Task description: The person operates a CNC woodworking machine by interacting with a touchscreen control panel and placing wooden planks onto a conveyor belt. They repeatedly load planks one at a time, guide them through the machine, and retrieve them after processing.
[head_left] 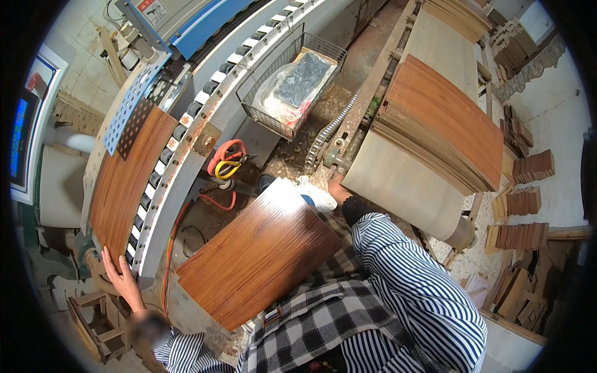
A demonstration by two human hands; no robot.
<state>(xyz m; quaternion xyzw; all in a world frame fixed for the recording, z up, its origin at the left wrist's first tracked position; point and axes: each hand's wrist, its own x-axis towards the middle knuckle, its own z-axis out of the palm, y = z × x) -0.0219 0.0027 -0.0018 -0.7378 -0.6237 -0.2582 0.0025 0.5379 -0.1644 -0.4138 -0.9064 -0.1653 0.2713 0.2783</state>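
My left hand (pixel 122 278) is open, fingers spread, at the near end of a brown wood-grain board (pixel 127 186) lying on the machine's feed track. Above my lap is a second, glossy wood-grain board (pixel 261 252). At its far right edge is my right hand (pixel 336 189), mostly covered by white cloth (pixel 318 195) that looks like a glove. The fingers of that hand are largely hidden, but it appears to grip the board's edge.
Right of me, a stack of wood-grain boards (pixel 441 124) sits on a belt conveyor (pixel 404 180). Ahead are a wire basket (pixel 292 81) with a plastic-wrapped pack and orange-handled cutters (pixel 227 156). A roller track (pixel 163 155) curves along the left, beside a screen (pixel 28 124).
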